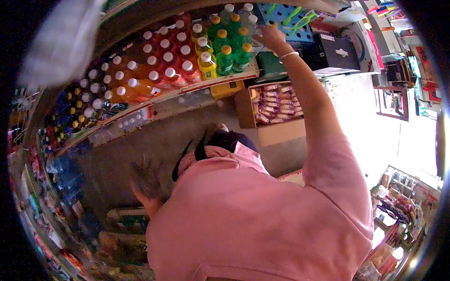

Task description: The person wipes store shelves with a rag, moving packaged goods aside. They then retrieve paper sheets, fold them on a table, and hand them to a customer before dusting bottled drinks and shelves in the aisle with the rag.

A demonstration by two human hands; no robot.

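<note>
My right hand [271,38] reaches to the right end of the bottle rows on the shelf, its fingers closed at a clear bottle [256,41]. A white-capped bottle [252,19] stands just behind it. Green bottles [225,60] with orange caps, yellow bottles [206,65] and red bottles [174,77] stand upright to the left. My left hand [144,194] is low at the left, beside my pink shirt, over the dim floor. It is dark and smeared, so its fingers cannot be made out.
An open carton [281,133] of wrapped items sits below the shelf edge [225,83]. A blue perforated tray [300,32] and a black box [335,54] are right of the bottles. Orange bottles [140,88] stand farther left. A blurred pale object [63,42] covers the upper left.
</note>
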